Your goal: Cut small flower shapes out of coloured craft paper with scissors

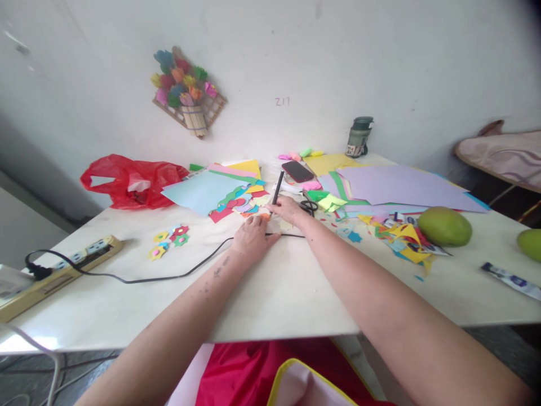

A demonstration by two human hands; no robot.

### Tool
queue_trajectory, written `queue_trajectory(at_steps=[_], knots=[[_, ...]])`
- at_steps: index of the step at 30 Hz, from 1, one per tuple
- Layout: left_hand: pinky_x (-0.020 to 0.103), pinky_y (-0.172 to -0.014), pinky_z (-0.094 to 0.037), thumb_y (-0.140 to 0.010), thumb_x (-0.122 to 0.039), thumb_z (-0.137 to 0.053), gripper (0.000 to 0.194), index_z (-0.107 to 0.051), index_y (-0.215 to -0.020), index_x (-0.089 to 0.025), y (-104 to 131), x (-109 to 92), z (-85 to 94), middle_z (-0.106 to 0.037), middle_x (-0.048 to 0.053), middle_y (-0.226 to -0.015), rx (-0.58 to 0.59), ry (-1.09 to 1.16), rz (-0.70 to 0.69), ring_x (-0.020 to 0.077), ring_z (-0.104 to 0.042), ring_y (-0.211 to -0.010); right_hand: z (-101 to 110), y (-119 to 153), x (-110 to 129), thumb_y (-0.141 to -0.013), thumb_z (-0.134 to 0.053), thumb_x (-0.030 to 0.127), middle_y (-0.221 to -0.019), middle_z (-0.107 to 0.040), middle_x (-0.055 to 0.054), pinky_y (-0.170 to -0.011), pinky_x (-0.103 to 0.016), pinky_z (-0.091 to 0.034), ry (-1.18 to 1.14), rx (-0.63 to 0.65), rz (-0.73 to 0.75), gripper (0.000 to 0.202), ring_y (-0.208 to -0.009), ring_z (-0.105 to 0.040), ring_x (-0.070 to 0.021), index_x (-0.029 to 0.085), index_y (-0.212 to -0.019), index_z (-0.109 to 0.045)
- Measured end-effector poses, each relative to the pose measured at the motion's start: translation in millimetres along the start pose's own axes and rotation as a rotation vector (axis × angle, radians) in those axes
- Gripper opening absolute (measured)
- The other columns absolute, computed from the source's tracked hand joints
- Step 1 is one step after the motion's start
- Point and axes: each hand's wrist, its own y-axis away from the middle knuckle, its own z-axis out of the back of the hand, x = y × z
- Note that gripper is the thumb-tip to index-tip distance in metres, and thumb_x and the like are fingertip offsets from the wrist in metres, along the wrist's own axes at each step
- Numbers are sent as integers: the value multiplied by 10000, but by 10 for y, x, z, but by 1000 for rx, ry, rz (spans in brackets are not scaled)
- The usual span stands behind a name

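My right hand point(287, 210) is closed around a slim black pen point(278, 188), its upper end pointing up and away. Beside it my left hand point(252, 239) lies low on the table, fingers stretched forward at a small orange paper piece point(262, 216). What lies under its fingertips is partly hidden. A black power cord point(177, 277) passes by my left hand, and a coiled black cable point(310, 207) rests right of my right hand. Cut paper shapes point(236, 201) in many colours spread just beyond my hands. To the left sit several finished-looking paper flowers point(159, 252).
A power strip point(63, 276) lies at the left, with a red plastic bag point(122, 177) behind. Purple paper point(393, 183), a phone point(297, 171) and a green bottle point(359, 137) stand or lie toward the back. Paper scraps point(406, 239) and a green fruit point(444, 226) are at the right.
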Motion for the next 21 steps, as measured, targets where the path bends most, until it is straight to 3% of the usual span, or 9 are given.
queue_trajectory(at_steps=[21], knots=[[359,-1004,-373,-899,-538,-372,546,-480,-1280,-161,1,-5,12,-498,135,-1287,2,11,6,275,-424,-1253,7,27,57,-831,-555,343,-672,-610,-17,-610,-225,-374,55,-19,-19,252,-653,-527,-134,142,-707,-646]])
